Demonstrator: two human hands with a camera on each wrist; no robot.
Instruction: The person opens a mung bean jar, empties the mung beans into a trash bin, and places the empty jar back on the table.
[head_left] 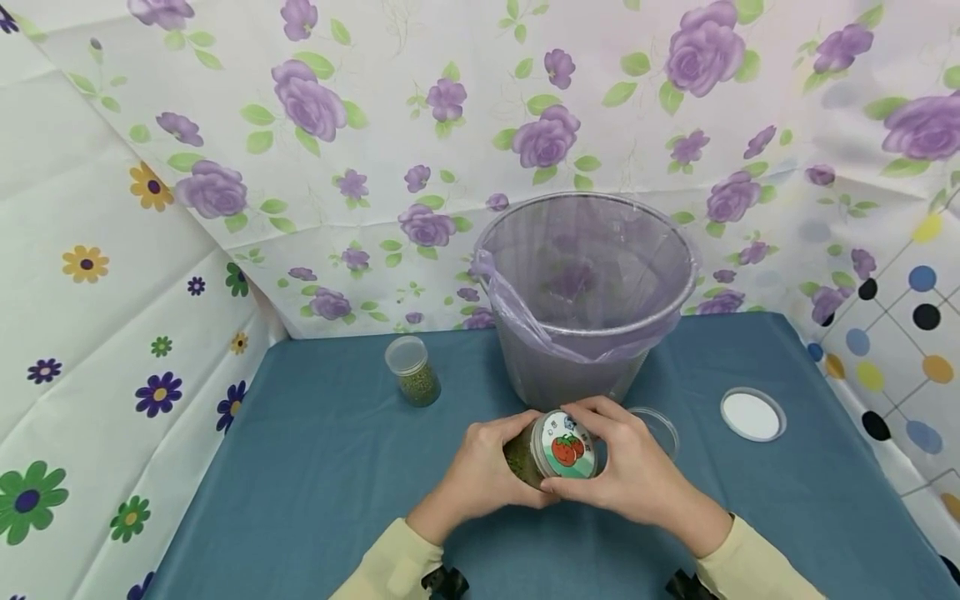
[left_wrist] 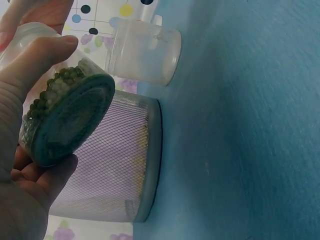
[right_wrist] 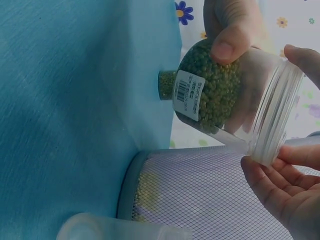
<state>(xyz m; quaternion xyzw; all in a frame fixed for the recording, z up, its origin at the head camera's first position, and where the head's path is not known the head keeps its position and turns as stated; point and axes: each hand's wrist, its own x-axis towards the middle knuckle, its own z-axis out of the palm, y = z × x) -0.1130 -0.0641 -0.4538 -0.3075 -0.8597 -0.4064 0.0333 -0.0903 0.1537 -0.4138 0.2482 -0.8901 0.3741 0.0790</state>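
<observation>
- Pale yellow sleeves (head_left: 390, 567) are seen at the near edge of the blue table (head_left: 300, 483), with both hands raised just above its middle.
- Held on its side between them is a clear jar of green beans (head_left: 525, 457); the left hand (head_left: 480, 475) is curled round its body, and the right hand (head_left: 637, 475) is closed round its strawberry lid (head_left: 566, 446).
- Directly behind the hands, the mesh bin (head_left: 585, 333) with a purple liner is found near the far edge, blocking the way forward.
- An empty clear jar (head_left: 660, 429) is set just beside the right hand, close to the bin.
- A white lid (head_left: 752, 414) is laid toward the right edge, well apart.
- A small jar of beans (head_left: 412, 371) is placed left of the bin.
- Open cloth is left along the left and near-right sides.
</observation>
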